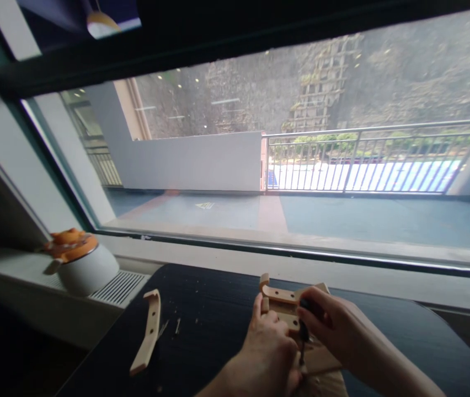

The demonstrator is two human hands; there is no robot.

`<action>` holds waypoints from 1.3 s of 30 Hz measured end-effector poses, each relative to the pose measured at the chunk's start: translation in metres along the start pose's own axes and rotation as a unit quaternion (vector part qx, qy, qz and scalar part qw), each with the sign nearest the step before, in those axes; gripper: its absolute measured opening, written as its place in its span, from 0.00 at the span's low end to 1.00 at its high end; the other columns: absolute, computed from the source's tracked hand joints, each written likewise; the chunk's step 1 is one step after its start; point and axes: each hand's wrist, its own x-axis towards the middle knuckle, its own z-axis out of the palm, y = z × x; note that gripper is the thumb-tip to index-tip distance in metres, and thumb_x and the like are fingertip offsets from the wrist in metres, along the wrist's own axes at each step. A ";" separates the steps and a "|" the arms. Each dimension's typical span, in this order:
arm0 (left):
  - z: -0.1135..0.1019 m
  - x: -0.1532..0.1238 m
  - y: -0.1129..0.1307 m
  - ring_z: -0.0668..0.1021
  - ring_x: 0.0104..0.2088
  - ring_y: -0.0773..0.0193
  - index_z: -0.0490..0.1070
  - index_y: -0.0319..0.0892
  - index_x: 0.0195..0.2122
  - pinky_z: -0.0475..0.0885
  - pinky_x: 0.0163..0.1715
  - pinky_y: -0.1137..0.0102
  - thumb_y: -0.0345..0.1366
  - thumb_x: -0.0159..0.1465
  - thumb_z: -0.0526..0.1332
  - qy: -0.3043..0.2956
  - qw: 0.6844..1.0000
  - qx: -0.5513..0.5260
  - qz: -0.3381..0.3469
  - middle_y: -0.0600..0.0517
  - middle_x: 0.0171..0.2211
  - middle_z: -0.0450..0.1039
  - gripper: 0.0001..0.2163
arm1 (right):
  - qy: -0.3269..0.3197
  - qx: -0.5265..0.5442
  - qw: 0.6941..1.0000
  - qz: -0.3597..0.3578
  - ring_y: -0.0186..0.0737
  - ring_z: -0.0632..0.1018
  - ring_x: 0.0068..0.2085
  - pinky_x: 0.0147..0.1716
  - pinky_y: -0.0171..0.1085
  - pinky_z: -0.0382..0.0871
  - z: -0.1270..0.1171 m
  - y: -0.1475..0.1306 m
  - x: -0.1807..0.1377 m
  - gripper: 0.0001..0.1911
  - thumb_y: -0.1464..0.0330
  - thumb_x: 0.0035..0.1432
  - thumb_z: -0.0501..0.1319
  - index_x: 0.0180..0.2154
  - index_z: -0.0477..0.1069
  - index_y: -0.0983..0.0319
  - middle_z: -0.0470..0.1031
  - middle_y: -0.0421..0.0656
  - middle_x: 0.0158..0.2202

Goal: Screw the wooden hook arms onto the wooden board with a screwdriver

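Note:
A light wooden assembly (281, 300) with curved pieces and small holes lies on the dark table (210, 325) near the bottom middle. My left hand (268, 344) is closed around its near side. My right hand (328, 325) is closed on a dark-handled tool (303, 326), its thin shaft pointing down at the wood between the two hands. A separate curved wooden piece (149, 332) lies loose on the table to the left, apart from both hands.
Small wood chips (177, 324) are scattered on the table by the loose piece. A white pot with an orange lid (78, 262) stands on the sill at the left, beside a vent grille (119, 286). A large window (284, 165) faces a balcony with a railing.

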 end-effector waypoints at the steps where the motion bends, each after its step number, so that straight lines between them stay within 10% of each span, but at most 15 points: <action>1: 0.000 0.001 -0.001 0.74 0.47 0.47 0.79 0.43 0.37 0.44 0.60 0.41 0.47 0.58 0.63 -0.008 1.000 -0.001 -0.001 0.46 0.39 0.77 0.14 | 0.002 -0.006 1.000 -0.004 0.38 0.72 0.27 0.27 0.34 0.59 -0.001 0.000 0.000 0.08 0.65 0.62 0.52 0.36 0.69 0.58 0.73 0.39 0.26; 15: -0.001 -0.005 -0.001 0.73 0.45 0.52 0.78 0.45 0.36 0.44 0.60 0.42 0.41 0.60 0.61 0.041 0.997 -0.057 0.011 0.49 0.39 0.77 0.09 | -0.174 -0.137 0.965 -0.140 0.44 0.79 0.35 0.30 0.36 0.61 -0.053 -0.048 0.013 0.07 0.77 0.52 0.61 0.30 0.71 0.60 0.79 0.41 0.32; 29: -0.010 -0.007 0.004 0.75 0.44 0.50 0.78 0.41 0.38 0.42 0.60 0.41 0.39 0.61 0.60 0.048 0.997 -0.059 0.006 0.46 0.36 0.79 0.11 | -0.186 -0.267 0.942 -0.077 0.53 0.80 0.37 0.32 0.40 0.65 -0.051 -0.067 0.014 0.05 0.69 0.58 0.62 0.33 0.75 0.64 0.80 0.50 0.33; 39: -0.013 -0.010 0.005 0.75 0.45 0.52 0.77 0.41 0.34 0.44 0.61 0.43 0.36 0.58 0.60 0.061 0.992 -0.107 -0.010 0.47 0.38 0.78 0.08 | -0.224 -0.277 0.925 -0.133 0.45 0.80 0.33 0.28 0.35 0.61 -0.056 -0.085 0.012 0.13 0.84 0.49 0.57 0.29 0.75 0.63 0.79 0.46 0.29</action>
